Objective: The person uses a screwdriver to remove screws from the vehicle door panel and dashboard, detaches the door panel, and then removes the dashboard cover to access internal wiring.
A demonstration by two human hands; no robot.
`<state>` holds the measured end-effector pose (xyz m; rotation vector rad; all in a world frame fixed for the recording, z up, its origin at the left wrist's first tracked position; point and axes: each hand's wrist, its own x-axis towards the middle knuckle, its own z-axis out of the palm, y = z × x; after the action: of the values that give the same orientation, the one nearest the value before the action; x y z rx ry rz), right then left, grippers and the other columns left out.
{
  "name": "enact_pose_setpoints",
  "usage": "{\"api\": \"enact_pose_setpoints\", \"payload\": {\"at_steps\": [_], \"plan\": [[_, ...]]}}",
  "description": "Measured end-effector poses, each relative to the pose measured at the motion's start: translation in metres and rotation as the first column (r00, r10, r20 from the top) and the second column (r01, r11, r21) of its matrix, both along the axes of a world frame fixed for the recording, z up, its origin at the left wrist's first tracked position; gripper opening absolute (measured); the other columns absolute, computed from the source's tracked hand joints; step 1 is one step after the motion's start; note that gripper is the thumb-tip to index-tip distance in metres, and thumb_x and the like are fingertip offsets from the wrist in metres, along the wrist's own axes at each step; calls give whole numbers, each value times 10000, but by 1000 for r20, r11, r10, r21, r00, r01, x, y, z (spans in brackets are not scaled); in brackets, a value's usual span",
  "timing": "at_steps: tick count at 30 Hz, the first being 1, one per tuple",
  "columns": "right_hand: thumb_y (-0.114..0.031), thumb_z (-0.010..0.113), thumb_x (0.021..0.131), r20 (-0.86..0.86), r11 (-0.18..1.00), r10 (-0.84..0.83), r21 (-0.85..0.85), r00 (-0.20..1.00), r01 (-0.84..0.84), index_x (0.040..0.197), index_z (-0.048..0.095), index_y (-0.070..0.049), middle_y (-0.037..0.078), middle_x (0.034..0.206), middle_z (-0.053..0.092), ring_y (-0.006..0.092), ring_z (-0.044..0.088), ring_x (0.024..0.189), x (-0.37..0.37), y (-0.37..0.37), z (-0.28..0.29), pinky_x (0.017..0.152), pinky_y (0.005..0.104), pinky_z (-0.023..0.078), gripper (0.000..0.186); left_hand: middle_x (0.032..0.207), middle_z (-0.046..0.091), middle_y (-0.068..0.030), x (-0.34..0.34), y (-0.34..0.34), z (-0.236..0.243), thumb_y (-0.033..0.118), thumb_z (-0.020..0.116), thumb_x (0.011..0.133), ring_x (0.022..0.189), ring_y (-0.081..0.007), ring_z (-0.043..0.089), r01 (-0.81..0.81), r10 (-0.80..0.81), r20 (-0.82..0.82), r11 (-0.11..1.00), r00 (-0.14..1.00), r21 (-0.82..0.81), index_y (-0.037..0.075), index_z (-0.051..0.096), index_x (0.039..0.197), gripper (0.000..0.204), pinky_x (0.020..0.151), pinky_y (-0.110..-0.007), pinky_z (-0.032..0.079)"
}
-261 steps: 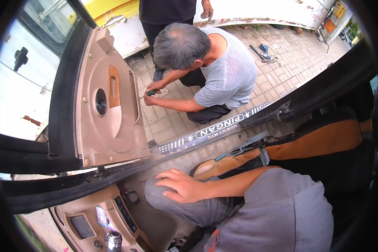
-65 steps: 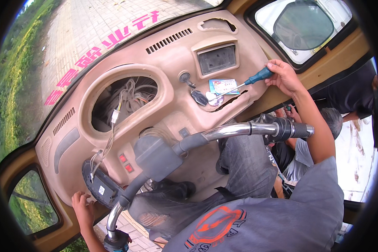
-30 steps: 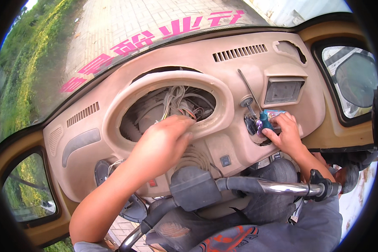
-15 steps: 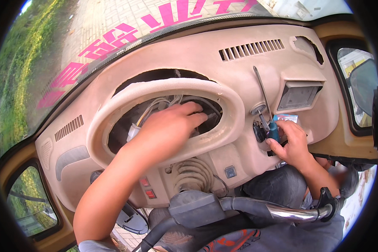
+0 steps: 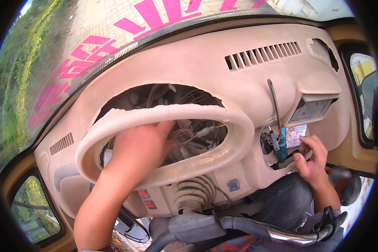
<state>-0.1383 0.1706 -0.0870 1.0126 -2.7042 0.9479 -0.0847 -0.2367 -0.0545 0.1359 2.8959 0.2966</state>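
Head view: blue-and-white rectangular label (image 5: 296,135) just above right hand (image 5: 311,157)

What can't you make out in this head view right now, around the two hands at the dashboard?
Head view only:
- Left hand fingertips: hidden inside the instrument opening, blurred; cannot tell what they touch among the wires.
- Screwdriver tip: the shaft points up over the dashboard, its handle half covered by the right hand.
- Handlebar: cut off by the lower edge.
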Motion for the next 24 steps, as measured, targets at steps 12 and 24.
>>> {"api": "enact_pose_setpoints", "payload": {"at_steps": [12,24], "plan": [[-249,647,912,286,935,-144,-273,947,225,1175,529,20,84,916,494,135,468,778,41,20,-5,695,256,376,394,987,693,-119,13,-8,3,143,724,836,967,-346,634,-202,177,277,977,945,65,93,729,996,167,830,-415,489],[-231,627,922,300,920,-127,-320,945,225,1131,541,16,74,883,510,130,471,773,42,6,-13,686,243,380,335,991,654,-94,-12,12,6,260,668,851,940,-319,581,145,-159,103,981,982,130,114,668,1048,245,796,-429,480]]}}
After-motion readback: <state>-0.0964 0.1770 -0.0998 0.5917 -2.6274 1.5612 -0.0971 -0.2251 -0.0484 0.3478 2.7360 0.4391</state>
